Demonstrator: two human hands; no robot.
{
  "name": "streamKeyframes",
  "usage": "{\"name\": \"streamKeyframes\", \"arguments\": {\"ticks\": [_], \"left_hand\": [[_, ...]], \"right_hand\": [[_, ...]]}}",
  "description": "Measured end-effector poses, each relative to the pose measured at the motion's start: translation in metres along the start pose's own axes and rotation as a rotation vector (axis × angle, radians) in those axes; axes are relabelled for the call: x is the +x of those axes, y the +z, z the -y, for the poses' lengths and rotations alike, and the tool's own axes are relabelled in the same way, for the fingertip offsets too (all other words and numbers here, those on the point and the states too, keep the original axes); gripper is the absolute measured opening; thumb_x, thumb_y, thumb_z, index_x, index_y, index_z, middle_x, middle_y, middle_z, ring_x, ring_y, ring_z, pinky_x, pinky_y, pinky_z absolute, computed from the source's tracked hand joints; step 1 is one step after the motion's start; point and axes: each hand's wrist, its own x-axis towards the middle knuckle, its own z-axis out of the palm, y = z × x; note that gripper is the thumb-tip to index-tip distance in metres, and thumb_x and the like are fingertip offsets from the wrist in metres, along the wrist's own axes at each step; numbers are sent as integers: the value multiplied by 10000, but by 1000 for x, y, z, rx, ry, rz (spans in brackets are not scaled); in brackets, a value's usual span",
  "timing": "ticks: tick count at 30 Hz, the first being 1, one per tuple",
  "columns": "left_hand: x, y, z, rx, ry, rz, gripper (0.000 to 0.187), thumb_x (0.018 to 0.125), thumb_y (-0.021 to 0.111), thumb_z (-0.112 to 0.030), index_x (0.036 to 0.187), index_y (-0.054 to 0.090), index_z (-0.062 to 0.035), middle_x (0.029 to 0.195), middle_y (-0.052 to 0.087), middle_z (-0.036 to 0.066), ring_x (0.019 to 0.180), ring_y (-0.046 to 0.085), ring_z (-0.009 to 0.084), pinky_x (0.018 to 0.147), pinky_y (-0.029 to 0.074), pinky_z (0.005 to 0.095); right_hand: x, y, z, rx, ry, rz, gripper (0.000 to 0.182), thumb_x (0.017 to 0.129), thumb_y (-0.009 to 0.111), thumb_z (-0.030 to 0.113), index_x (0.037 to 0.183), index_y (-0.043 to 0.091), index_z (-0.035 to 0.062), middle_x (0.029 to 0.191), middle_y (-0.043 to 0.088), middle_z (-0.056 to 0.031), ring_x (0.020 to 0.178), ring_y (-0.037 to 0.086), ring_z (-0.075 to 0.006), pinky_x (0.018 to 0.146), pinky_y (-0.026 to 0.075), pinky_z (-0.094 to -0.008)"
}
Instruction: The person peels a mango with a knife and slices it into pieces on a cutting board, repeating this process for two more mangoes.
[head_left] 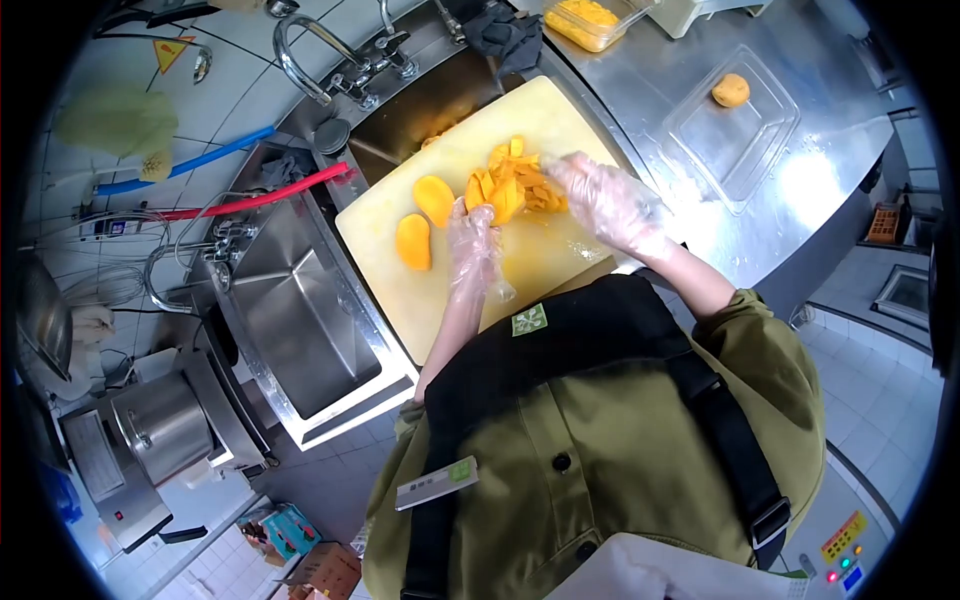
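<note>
On a pale yellow cutting board (390,285) lies a heap of cut mango (540,190). My left hand (472,245), in a clear plastic glove, has its fingertips closed on a mango piece (508,203) at the heap's near side. Two peeled mango halves, one upper (433,200) and one lower (412,242), rest left of that hand. My right hand (607,203), gloved too, is curled just right of the heap. It is slightly blurred, and anything inside its grip cannot be made out.
The board lies across a sink (400,120) with a faucet (300,60). A second sink (310,320) is on the left. On the right, the steel counter (650,95) carries a clear tray (740,165) with a round orange-yellow piece (731,91) and a container of yellow pieces (590,28).
</note>
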Motion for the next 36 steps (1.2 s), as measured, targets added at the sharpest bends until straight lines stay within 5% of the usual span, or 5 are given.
{"name": "streamKeyframes", "arguments": {"ticks": [22,28,30,34,36], "left_hand": [[-41,8,27,-25,-183,-160,335,773,514,-128,1092,451,-47,760,505,29,516,450,119,446,387,236],[-36,-4,44,-228,-31,-49,364,730,516,-95,1084,466,-29,893,546,83,770,534,197,654,456,282],[-42,-14,49,640,236,24,374,725,515,-95,1089,471,-18,927,546,92,800,534,197,691,450,274],[-44,0,37,-125,-132,-124,374,728,522,-119,1081,485,-1,950,550,97,835,534,203,741,440,271],[-40,-1,43,104,43,-169,407,741,525,-140,1121,470,-4,991,548,114,890,532,205,786,428,289]], "right_hand": [[-32,79,10,-223,-40,93,469,787,425,111,1241,398,2,1123,534,-194,716,602,-277,635,495,-363],[-34,95,6,-63,144,151,401,819,398,121,1200,445,6,1103,541,-199,877,584,-321,731,472,-397],[-28,107,4,-268,189,211,405,819,376,97,1214,435,33,1086,538,-229,863,586,-340,736,470,-415],[-26,52,15,398,538,186,378,813,438,106,1184,463,41,1054,551,-214,919,549,-346,780,449,-394],[-30,59,7,452,532,177,368,848,440,216,1191,467,84,1132,512,-209,1021,507,-338,889,392,-396]]}}
